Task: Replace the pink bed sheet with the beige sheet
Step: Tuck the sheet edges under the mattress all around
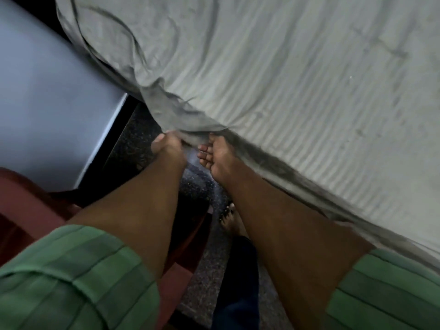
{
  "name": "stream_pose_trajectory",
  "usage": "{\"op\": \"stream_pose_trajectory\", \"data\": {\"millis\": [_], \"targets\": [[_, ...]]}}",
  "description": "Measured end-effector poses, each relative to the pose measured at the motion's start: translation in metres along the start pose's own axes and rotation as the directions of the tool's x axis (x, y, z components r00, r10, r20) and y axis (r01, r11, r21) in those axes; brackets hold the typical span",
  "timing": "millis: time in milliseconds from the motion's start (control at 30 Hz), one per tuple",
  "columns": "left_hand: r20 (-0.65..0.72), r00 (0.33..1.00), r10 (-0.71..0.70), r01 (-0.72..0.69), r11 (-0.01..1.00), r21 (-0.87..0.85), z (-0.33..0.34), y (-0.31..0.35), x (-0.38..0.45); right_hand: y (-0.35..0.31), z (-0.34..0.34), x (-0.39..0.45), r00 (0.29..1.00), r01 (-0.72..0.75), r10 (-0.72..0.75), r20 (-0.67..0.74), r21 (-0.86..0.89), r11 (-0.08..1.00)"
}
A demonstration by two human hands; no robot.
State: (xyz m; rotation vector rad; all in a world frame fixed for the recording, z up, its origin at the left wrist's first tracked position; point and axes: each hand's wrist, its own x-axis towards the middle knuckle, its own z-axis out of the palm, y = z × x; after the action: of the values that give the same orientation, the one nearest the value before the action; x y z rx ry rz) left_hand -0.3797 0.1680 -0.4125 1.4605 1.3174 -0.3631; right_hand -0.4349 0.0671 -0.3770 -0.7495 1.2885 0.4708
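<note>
The beige sheet, pale with fine stripes, covers the bed across the upper right of the head view. Its edge hangs down along the bed's side, bunched in dark folds near the corner. My left hand grips a bunched fold of that edge at the bed's side. My right hand is right beside it with its fingers curled around the hanging edge. No pink sheet shows in view.
A pale wall or cabinet face stands at the left, close to the bed corner. A dark red seat sits at lower left. Dark speckled floor runs between it and the bed, with my bare foot on it.
</note>
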Motion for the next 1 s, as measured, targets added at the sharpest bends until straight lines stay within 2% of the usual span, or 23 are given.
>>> {"op": "stream_pose_trajectory", "data": {"millis": [133,267,333,400,467,533,600,667,733,800,833,867,933,1000], "targets": [[0.079,0.99,0.121,-0.121,0.993,-0.001,0.036,-0.014,-0.042,0.006,0.008,0.003,0.997,0.053,-0.049,-0.053,0.082,0.995],[-0.022,0.948,0.317,-0.318,0.948,-0.028,0.048,-0.001,-0.042,-0.003,0.016,0.004,0.997,0.079,-0.079,-0.005,0.041,0.996],[-0.107,0.932,0.346,-0.357,0.929,-0.098,0.046,0.016,-0.033,-0.009,0.027,0.002,0.997,0.072,-0.072,0.041,-0.007,0.997],[-0.126,0.919,0.373,-0.386,0.917,-0.099,0.037,0.038,-0.024,-0.015,0.041,-0.001,0.997,0.066,-0.063,0.05,-0.078,0.995],[-0.055,0.909,0.414,-0.41,0.909,0.075,0.029,0.055,-0.007,-0.021,0.054,-0.003,0.996,0.079,-0.072,0.054,-0.151,0.985],[0.03,0.917,0.397,-0.386,0.868,0.312,0.014,0.071,0.001,-0.024,0.069,-0.002,0.994,0.094,-0.08,0.076,-0.214,0.972],[0.046,0.928,0.37,-0.349,0.821,0.452,-0.001,0.081,0.009,-0.025,0.079,-0.001,0.99,0.129,-0.109,0.092,-0.257,0.958],[-0.01,0.935,0.354,-0.305,0.819,0.486,-0.009,0.085,0.017,-0.025,0.09,-0.002,0.984,0.167,-0.137,0.117,-0.307,0.937],[-0.06,0.955,0.291,-0.236,0.865,0.443,-0.01,0.087,0.018,-0.024,0.103,-0.002,0.978,0.2,-0.16,0.131,-0.39,0.899],[-0.036,0.969,0.246,-0.213,0.895,0.392,-0.006,0.088,0.018,-0.025,0.114,-0.001,0.957,0.287,-0.262,0.124,-0.53,0.798],[-0.028,0.964,0.265,-0.237,0.9,0.367,-0.005,0.092,0.019,-0.027,0.12,-0.003,0.929,0.345,-0.352,0.117,-0.624,0.702],[-0.045,0.95,0.309,-0.275,0.895,0.35,-0.005,0.099,0.018,-0.031,0.123,-0.008,0.874,0.412,-0.468,0.132,-0.711,0.57],[-0.097,0.901,0.423,-0.374,0.87,0.322,-0.005,0.119,0.021,-0.041,0.126,-0.024,0.712,0.516,-0.659,0.243,-0.817,0.256],[-0.092,0.883,0.461,-0.429,0.87,0.244,-0.003,0.141,0.027,-0.052,0.133,-0.035,0.555,0.577,-0.741,0.378,-0.816,0.015]]}}
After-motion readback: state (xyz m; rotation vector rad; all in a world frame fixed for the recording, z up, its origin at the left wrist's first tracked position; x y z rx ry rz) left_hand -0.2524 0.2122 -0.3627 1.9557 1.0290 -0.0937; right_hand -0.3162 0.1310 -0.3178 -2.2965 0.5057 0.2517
